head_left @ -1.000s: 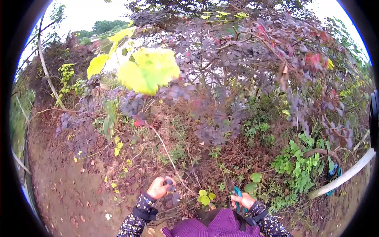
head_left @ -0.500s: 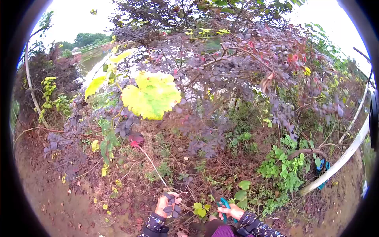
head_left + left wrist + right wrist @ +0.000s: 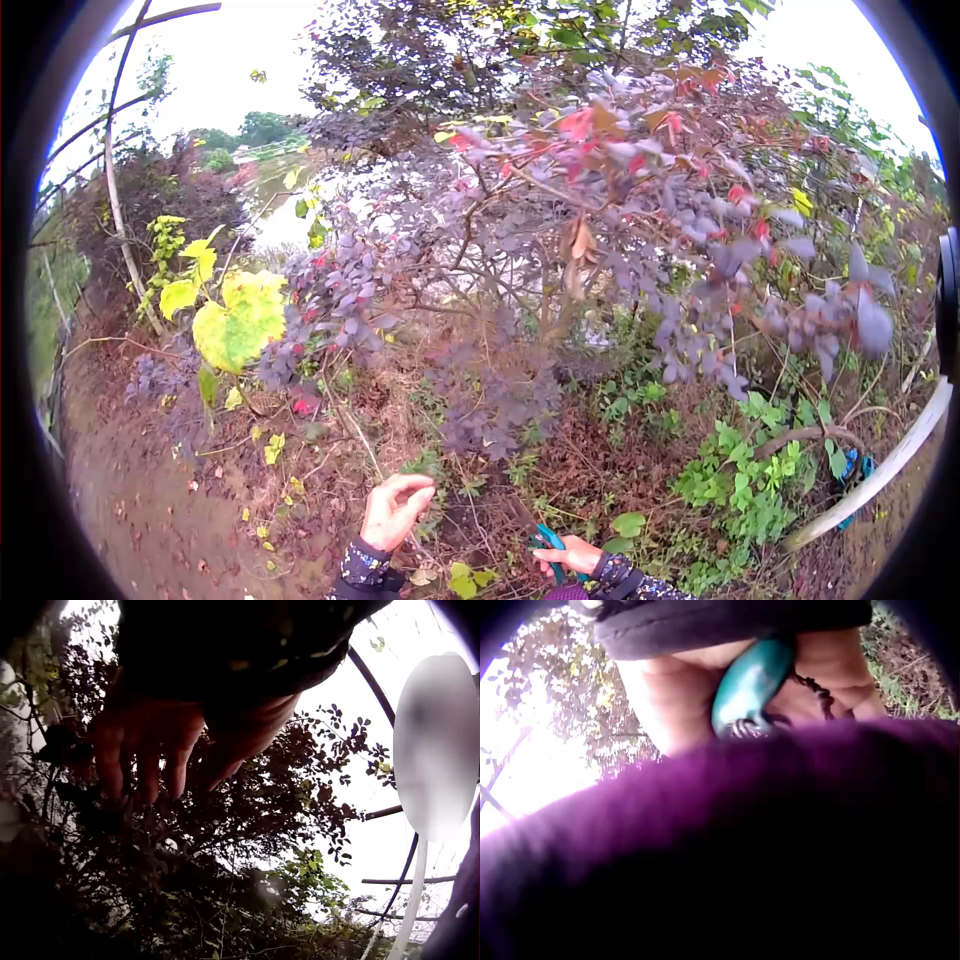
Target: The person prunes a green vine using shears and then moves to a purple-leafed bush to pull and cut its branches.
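My left hand (image 3: 393, 510) hangs low in the head view with relaxed, slightly bent fingers and holds nothing. It hovers by thin bare stems (image 3: 372, 462) at the foot of a purple-leaved shrub (image 3: 560, 250). In the left wrist view the left hand's fingers (image 3: 150, 750) point out toward dark branches, empty. My right hand (image 3: 575, 553) grips teal-handled pruning shears (image 3: 546, 541) near the bottom edge. The right wrist view shows the teal handle (image 3: 750, 682) inside that fist, with purple cloth (image 3: 727, 847) blocking most of the picture.
A big yellow leaf (image 3: 240, 320) hangs at the left on a vine. A bare dirt path (image 3: 140, 500) runs along the left. A white pole (image 3: 880, 470) slants at the right beside a blue object (image 3: 852, 466) and green weeds (image 3: 740, 480).
My left hand held a sprig of purple leaves earlier; now it is empty with loosened fingers. The view has tilted up toward the shrub. The right hand still holds the shears.
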`<state>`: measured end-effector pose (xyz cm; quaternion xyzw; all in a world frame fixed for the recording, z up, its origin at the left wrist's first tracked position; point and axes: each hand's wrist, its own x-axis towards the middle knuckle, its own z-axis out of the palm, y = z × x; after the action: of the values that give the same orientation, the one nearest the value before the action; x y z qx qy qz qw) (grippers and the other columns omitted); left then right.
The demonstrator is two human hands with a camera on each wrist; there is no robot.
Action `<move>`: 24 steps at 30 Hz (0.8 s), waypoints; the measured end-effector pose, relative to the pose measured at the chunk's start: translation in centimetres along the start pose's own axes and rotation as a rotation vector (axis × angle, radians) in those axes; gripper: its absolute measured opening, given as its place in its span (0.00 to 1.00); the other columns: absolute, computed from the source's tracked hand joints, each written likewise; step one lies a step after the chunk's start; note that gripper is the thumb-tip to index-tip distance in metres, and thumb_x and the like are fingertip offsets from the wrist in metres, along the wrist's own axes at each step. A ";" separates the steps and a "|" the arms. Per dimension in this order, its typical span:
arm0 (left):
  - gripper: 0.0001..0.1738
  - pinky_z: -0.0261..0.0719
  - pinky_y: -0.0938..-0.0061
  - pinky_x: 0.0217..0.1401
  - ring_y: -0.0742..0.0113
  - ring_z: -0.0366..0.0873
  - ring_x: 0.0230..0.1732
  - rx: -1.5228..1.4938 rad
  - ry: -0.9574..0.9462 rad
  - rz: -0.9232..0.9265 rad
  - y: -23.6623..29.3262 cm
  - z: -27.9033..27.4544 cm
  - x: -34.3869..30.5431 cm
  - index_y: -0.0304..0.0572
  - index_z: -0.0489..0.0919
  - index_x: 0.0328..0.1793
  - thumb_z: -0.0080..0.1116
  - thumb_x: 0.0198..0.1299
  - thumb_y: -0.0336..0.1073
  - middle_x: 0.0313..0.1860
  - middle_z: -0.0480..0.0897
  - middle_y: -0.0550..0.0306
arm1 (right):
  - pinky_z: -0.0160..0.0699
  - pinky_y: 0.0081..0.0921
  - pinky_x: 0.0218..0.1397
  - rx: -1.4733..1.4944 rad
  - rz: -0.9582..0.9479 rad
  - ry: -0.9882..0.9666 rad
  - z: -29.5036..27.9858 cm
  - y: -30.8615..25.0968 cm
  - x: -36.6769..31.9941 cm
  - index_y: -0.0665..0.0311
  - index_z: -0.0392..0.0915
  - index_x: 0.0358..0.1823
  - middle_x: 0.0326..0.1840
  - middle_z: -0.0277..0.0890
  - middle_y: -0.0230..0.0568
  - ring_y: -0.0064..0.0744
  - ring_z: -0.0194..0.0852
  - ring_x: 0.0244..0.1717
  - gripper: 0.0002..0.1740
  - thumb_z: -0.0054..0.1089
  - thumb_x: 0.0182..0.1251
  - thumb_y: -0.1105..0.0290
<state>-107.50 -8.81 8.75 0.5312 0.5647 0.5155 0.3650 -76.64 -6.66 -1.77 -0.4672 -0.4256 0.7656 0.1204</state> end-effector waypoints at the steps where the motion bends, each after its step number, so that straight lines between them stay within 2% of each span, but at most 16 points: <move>1: 0.10 0.76 0.77 0.44 0.72 0.78 0.39 -0.030 -0.003 0.061 3.3 1.5 1.0 0.36 0.81 0.44 0.60 0.57 0.29 0.39 0.80 0.56 | 0.74 0.21 0.35 -0.062 0.023 -0.024 -2.0 0.4 0.5 0.66 0.75 0.33 0.27 0.76 0.33 0.22 0.75 0.28 0.21 0.63 0.60 0.53; 4: 0.13 0.75 0.77 0.46 0.73 0.76 0.42 -0.147 0.009 0.294 12.9 5.0 3.5 0.35 0.78 0.50 0.58 0.59 0.31 0.40 0.79 0.57 | 0.76 0.23 0.38 -0.136 0.032 -0.020 -5.6 0.1 0.4 0.65 0.77 0.34 0.30 0.78 0.34 0.25 0.76 0.31 0.18 0.61 0.61 0.54; 5: 0.17 0.75 0.76 0.46 0.72 0.76 0.43 -0.260 0.000 0.395 14.9 5.8 4.5 0.33 0.76 0.52 0.56 0.61 0.36 0.42 0.79 0.56 | 0.73 0.21 0.34 -0.123 0.029 -0.035 -6.4 0.2 0.4 0.64 0.76 0.37 0.24 0.76 0.30 0.22 0.76 0.29 0.18 0.59 0.62 0.53; 6: 0.21 0.74 0.74 0.47 0.71 0.76 0.44 -0.373 -0.011 0.503 16.8 6.6 5.5 0.32 0.74 0.55 0.55 0.62 0.41 0.43 0.79 0.55 | 0.73 0.21 0.34 -0.144 0.033 -0.054 -7.3 0.0 0.6 0.64 0.76 0.37 0.24 0.76 0.30 0.22 0.76 0.29 0.18 0.59 0.62 0.53; 8: 0.29 0.75 0.72 0.48 0.68 0.76 0.45 -0.592 -0.110 0.575 21.1 7.9 6.7 0.29 0.71 0.57 0.52 0.63 0.51 0.44 0.78 0.55 | 0.77 0.22 0.37 -0.055 0.030 -0.074 -8.3 0.3 1.2 0.65 0.76 0.37 0.31 0.78 0.34 0.25 0.77 0.32 0.16 0.59 0.63 0.57; 10: 0.32 0.75 0.71 0.45 0.66 0.78 0.41 -0.648 -0.132 0.564 24.4 8.9 8.1 0.31 0.71 0.56 0.53 0.62 0.56 0.44 0.77 0.55 | 0.78 0.23 0.37 -0.052 0.038 -0.158 -9.3 0.4 2.0 0.67 0.75 0.42 0.32 0.78 0.36 0.26 0.78 0.32 0.17 0.59 0.63 0.60; 11: 0.32 0.75 0.71 0.45 0.66 0.78 0.41 -0.642 -0.118 0.563 26.0 9.5 8.4 0.31 0.71 0.56 0.53 0.62 0.56 0.44 0.77 0.55 | 0.78 0.24 0.38 -0.047 0.026 -0.196 -9.5 0.4 2.2 0.69 0.75 0.43 0.32 0.78 0.37 0.26 0.78 0.32 0.18 0.59 0.63 0.60; 12: 0.30 0.75 0.73 0.40 0.67 0.78 0.36 -0.668 -0.098 0.542 27.5 10.3 8.5 0.31 0.72 0.53 0.52 0.62 0.54 0.39 0.77 0.56 | 0.78 0.25 0.38 -0.034 0.015 -0.230 -9.5 0.7 2.2 0.70 0.74 0.45 0.32 0.78 0.38 0.26 0.78 0.32 0.19 0.60 0.63 0.61; 13: 0.27 0.75 0.75 0.35 0.68 0.78 0.31 -0.693 -0.089 0.517 28.4 11.0 8.3 0.31 0.73 0.51 0.52 0.63 0.53 0.33 0.77 0.57 | 0.78 0.25 0.38 -0.022 0.019 -0.234 -9.2 0.8 2.2 0.70 0.74 0.45 0.32 0.78 0.38 0.26 0.78 0.32 0.19 0.60 0.63 0.61; 14: 0.27 0.75 0.75 0.35 0.68 0.78 0.31 -0.689 -0.102 0.505 29.0 11.2 7.8 0.31 0.73 0.51 0.52 0.63 0.53 0.33 0.77 0.57 | 0.78 0.25 0.40 -0.051 0.043 -0.241 -8.9 0.5 2.2 0.70 0.74 0.47 0.33 0.78 0.39 0.26 0.78 0.33 0.19 0.60 0.63 0.61; 16: 0.22 0.70 0.79 0.23 0.70 0.73 0.19 -0.474 -0.172 0.517 29.7 10.8 7.0 0.33 0.74 0.45 0.50 0.65 0.49 0.22 0.75 0.59 | 0.78 0.25 0.44 -0.100 0.088 -0.249 -8.4 0.2 2.2 0.70 0.73 0.50 0.36 0.78 0.40 0.26 0.77 0.36 0.20 0.60 0.63 0.63; 17: 0.17 0.62 0.81 0.16 0.72 0.66 0.13 -0.626 -0.172 0.376 29.9 10.9 6.8 0.35 0.74 0.43 0.49 0.67 0.45 0.14 0.69 0.63 | 0.78 0.25 0.44 -0.072 0.083 -0.245 -8.4 0.3 2.3 0.70 0.73 0.50 0.36 0.78 0.40 0.26 0.77 0.36 0.20 0.60 0.63 0.63; 20: 0.16 0.55 0.80 0.11 0.73 0.62 0.10 -0.643 -0.151 0.482 27.8 9.4 6.6 0.37 0.73 0.41 0.50 0.66 0.44 0.13 0.65 0.63 | 0.78 0.27 0.35 -0.098 -0.118 -0.201 -8.0 1.4 2.6 0.68 0.76 0.38 0.27 0.78 0.36 0.26 0.76 0.27 0.18 0.60 0.62 0.57; 22: 0.14 0.54 0.79 0.10 0.75 0.62 0.12 -0.692 0.035 0.485 26.6 8.1 5.8 0.39 0.72 0.42 0.47 0.67 0.43 0.15 0.66 0.64 | 0.77 0.26 0.34 -0.027 -0.095 -0.143 -8.0 2.5 2.8 0.69 0.76 0.37 0.27 0.78 0.37 0.25 0.77 0.28 0.20 0.63 0.60 0.56; 23: 0.15 0.55 0.80 0.09 0.75 0.63 0.13 -0.716 -0.175 0.523 26.1 6.6 6.2 0.40 0.71 0.43 0.46 0.68 0.46 0.16 0.66 0.65 | 0.77 0.25 0.34 -0.041 -0.091 -0.126 -7.4 0.8 0.9 0.68 0.76 0.36 0.26 0.78 0.36 0.25 0.77 0.28 0.19 0.63 0.60 0.56; 24: 0.17 0.53 0.81 0.09 0.75 0.61 0.11 -0.652 -0.160 0.557 25.6 5.3 5.6 0.41 0.70 0.43 0.44 0.68 0.48 0.15 0.64 0.65 | 0.77 0.24 0.34 -0.055 -0.090 -0.108 -6.8 -0.8 -0.9 0.68 0.77 0.34 0.26 0.78 0.36 0.25 0.77 0.28 0.19 0.63 0.60 0.56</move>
<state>-97.60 -4.71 33.24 0.5586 0.1775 0.7027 0.4032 -70.78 -2.97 -1.98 -0.4087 -0.4731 0.7714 0.1186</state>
